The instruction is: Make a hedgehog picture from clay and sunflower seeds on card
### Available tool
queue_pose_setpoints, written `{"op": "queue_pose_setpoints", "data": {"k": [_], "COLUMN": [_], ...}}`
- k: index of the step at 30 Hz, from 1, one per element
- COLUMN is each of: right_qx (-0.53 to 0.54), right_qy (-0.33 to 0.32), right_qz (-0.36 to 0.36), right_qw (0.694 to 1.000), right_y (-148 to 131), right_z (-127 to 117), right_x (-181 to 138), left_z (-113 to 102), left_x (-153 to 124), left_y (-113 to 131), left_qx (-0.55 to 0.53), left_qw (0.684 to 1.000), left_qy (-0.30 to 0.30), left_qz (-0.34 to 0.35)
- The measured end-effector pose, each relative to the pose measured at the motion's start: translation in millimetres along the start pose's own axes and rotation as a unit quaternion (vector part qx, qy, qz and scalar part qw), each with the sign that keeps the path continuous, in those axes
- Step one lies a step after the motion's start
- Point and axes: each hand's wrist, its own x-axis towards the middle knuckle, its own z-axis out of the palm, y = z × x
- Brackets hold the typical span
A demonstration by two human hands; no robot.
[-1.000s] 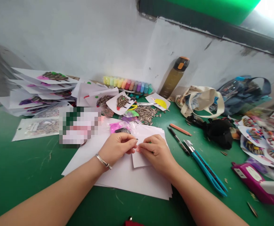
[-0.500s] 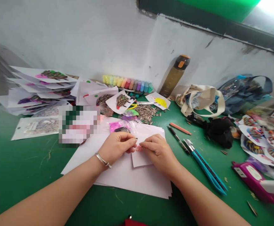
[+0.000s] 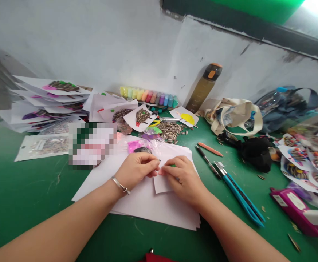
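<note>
Above white paper sheets [image 3: 153,203], my left hand [image 3: 138,169] is closed in a pinch, with a tiny dark bit at its fingertips. Close beside it, my right hand [image 3: 184,178] has its fingers curled and closed. A small green spot shows between those fingers; what it belongs to is hidden. Under the right hand lies a smaller white card [image 3: 163,185]. Just beyond the hands are a pink packet [image 3: 134,145] and clear plastic bags. Further back, striped sunflower seeds [image 3: 171,131] lie in a heap near a card with a seed-covered figure [image 3: 141,117].
A blue utility knife [image 3: 239,193], black pen [image 3: 208,162] and orange stick [image 3: 210,149] lie to the right. A bottle [image 3: 204,87], cloth bag [image 3: 230,116] and colored clay pack [image 3: 149,97] stand by the wall. Stacked seed pictures [image 3: 49,98] rise at left; a magenta device [image 3: 298,211] sits right.
My right hand's fingers have shifted slightly, and a green spot now shows between them. My left hand keeps its pinch. The whole view has moved a little.
</note>
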Motion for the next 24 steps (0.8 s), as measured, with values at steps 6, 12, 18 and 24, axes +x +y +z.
{"op": "queue_pose_setpoints", "data": {"k": [6,12,18,24], "right_qx": [-0.002,-0.012,-0.049,-0.098], "right_qy": [0.004,0.001,-0.018,0.001], "right_qz": [-0.021,-0.023,-0.034,-0.075], "right_qw": [1.000,1.000,0.998,0.992], "right_y": [-2,-6,-9,-13], "right_z": [2,0,-2,-1], "right_x": [-2,-3,-3,-6], "left_z": [0,0,0,1], "left_x": [0,-1,-1,-1], "left_y": [1,-1,-2,-3], "left_qx": [0.000,0.000,-0.002,-0.002], "left_qw": [1.000,1.000,1.000,1.000], "left_qy": [0.000,-0.001,-0.004,0.000], "left_qz": [0.000,0.006,0.007,0.004]}}
